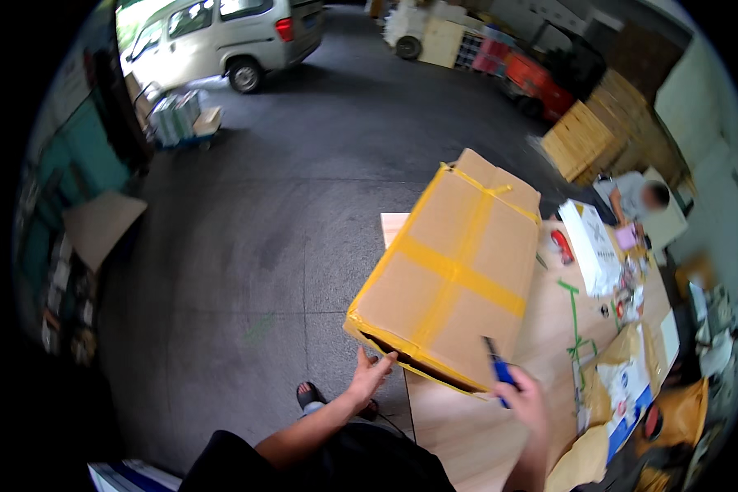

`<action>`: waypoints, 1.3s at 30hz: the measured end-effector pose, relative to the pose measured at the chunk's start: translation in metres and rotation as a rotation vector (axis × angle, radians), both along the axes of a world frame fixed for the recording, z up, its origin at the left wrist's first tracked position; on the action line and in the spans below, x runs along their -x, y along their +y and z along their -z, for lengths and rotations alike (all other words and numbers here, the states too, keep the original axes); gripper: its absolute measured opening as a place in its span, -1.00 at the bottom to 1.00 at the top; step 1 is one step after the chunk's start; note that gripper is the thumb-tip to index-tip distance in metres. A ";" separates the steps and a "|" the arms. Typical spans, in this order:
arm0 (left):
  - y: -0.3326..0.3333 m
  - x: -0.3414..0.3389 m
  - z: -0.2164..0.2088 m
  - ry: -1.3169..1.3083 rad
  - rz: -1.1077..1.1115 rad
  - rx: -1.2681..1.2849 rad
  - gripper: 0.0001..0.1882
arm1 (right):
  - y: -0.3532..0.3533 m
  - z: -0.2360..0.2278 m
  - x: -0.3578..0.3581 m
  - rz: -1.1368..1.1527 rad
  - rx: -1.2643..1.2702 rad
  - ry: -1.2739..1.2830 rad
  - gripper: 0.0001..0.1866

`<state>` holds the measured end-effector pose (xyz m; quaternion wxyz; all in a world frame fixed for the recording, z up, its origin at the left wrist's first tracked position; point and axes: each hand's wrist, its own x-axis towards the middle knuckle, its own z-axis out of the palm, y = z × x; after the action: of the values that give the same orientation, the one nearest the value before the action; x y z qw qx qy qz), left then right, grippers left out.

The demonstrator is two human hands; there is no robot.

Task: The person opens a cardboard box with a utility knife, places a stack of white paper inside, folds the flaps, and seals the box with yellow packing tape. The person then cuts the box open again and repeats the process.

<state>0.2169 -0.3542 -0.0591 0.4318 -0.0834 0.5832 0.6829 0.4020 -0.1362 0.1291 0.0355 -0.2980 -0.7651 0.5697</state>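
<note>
A large cardboard box [435, 307] bound with yellow tape lies at a slant on the wooden table [459, 443]. Its near end gapes in a dark slit between the flaps. My left hand [372, 375] grips the edge of that end near its left corner, with the thumb up by the slit. In my right hand [526, 400] is a blue utility knife [502, 373], held just off the box's near right corner. The dark blade points up and away from me, over the cardboard. Motion blurs the right hand slightly.
Green strapping [574, 316], a red tape dispenser [561, 246], a white box [590, 246] and plastic-wrapped packages [623, 377] lie on the table's right. Beyond sits another person [631, 197]. A van [230, 41], a loaded cart [180, 123] and a red forklift [541, 82] stand farther off.
</note>
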 end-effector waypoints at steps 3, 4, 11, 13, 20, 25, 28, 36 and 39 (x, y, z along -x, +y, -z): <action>0.005 -0.004 0.001 0.042 0.032 -0.073 0.06 | -0.057 0.040 0.084 -0.285 -0.362 0.111 -0.69; 0.008 -0.005 0.018 0.129 0.029 -0.086 0.04 | -0.071 0.049 0.106 -0.419 -0.587 0.178 -0.68; 0.006 -0.008 0.018 0.189 0.177 0.021 0.12 | -0.102 0.071 0.156 -0.603 -1.051 -0.030 -0.70; 0.008 -0.010 0.020 0.154 0.232 0.019 0.15 | -0.107 0.077 0.155 -0.598 -1.137 -0.039 -0.70; 0.023 -0.024 0.032 -0.011 0.091 -0.307 0.01 | -0.117 0.072 0.149 -0.560 -1.166 -0.084 -0.73; 0.019 -0.026 0.026 -0.073 0.146 -0.317 -0.11 | -0.104 0.079 0.133 -0.522 -1.085 -0.040 -0.70; 0.006 -0.017 0.019 0.070 0.287 -0.224 -0.12 | -0.102 0.082 0.133 -0.520 -0.992 -0.019 -0.71; 0.005 -0.009 0.006 0.074 0.289 -0.169 -0.24 | -0.087 0.073 0.151 -0.686 -0.860 -0.050 -0.73; 0.010 -0.013 0.009 0.038 0.214 -0.280 -0.32 | -0.071 0.063 0.147 -0.812 -0.924 -0.165 -0.74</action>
<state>0.2302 -0.3439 -0.0677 0.4983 0.0530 0.4961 0.7090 0.2545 -0.2071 0.0658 -0.1179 0.0198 -0.9852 0.1227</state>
